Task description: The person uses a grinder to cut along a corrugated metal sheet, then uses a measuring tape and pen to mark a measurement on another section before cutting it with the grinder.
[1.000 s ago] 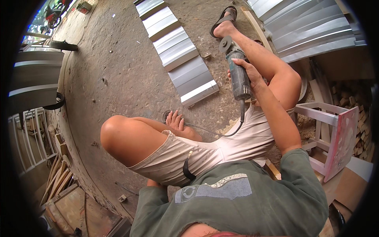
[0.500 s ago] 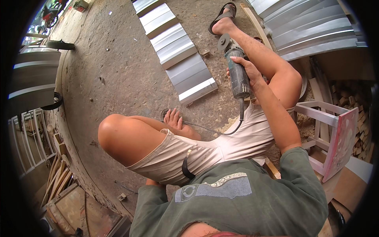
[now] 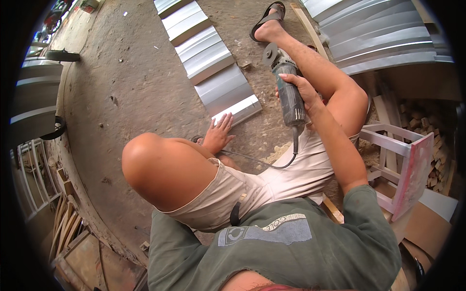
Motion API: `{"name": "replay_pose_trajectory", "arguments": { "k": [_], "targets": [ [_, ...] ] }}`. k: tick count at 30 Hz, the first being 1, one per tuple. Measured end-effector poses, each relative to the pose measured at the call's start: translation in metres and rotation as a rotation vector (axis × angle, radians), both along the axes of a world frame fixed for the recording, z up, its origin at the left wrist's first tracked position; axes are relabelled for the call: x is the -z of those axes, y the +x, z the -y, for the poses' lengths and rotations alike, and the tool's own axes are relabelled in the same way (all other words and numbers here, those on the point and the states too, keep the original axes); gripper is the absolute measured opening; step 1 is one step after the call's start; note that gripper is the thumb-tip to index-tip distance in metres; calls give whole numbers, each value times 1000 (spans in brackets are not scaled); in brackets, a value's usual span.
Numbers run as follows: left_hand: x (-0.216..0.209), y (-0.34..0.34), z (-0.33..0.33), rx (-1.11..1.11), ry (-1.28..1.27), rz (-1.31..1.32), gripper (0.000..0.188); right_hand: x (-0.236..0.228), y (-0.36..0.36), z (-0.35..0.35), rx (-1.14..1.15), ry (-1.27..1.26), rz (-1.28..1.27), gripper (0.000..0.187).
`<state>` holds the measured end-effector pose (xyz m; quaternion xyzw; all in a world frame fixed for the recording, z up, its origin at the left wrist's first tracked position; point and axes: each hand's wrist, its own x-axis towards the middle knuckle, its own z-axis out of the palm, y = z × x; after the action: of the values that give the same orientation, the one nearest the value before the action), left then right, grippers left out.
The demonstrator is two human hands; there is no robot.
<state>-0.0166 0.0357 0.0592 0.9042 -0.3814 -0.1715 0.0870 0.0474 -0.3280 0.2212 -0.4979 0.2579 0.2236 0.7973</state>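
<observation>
head view, seated work on the ground. right hand (image 3: 308,93): fingers wrapped around the body of a grey-green, cylindrical angle grinder (image 3: 291,102), its round grey disc (image 3: 270,55) pointing away from the lap, near the bare right leg (image 3: 325,70). left hand (image 3: 218,136): fingers extended and slightly spread, gripping nothing visible, apparently resting on the near end of a silvery, ribbed sheet-metal strip (image 3: 221,87), which lies on the rough, grey-brown floor (image 3: 136,72) ahead of the legs.

good handling, as judged here: the left palm is best laid flat and pressed down firmly, well aside from the disc's plane; the angle grinder calls for a secure hold, the disc turned from bare skin and the thin, dark, flexible cord (image 3: 295,140) led clear of it.

hidden or unclear: the left forearm lies behind the bent left knee (image 3: 145,150); the strip's far end is cut off by the upper edge; the cord is lost near the left hand; the switch, the left fingers' pressure and whether the disc spins cannot be told.
</observation>
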Motion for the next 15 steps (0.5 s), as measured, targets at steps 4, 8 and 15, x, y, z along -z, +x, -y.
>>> {"name": "replay_pose_trajectory", "arguments": {
  "k": [4, 8, 15],
  "targets": [
    [10, -3, 10, -63, 72, 45, 88, -3, 2, -2, -12, -17, 7, 41],
    [7, 1, 13, -60, 115, 32, 92, -5, 7, -3, -31, -22, -23, 39],
    [12, -3, 12, -61, 201, 112, 99, -9, 7, -10, -48, -8, 26, 37]
  ]
}}
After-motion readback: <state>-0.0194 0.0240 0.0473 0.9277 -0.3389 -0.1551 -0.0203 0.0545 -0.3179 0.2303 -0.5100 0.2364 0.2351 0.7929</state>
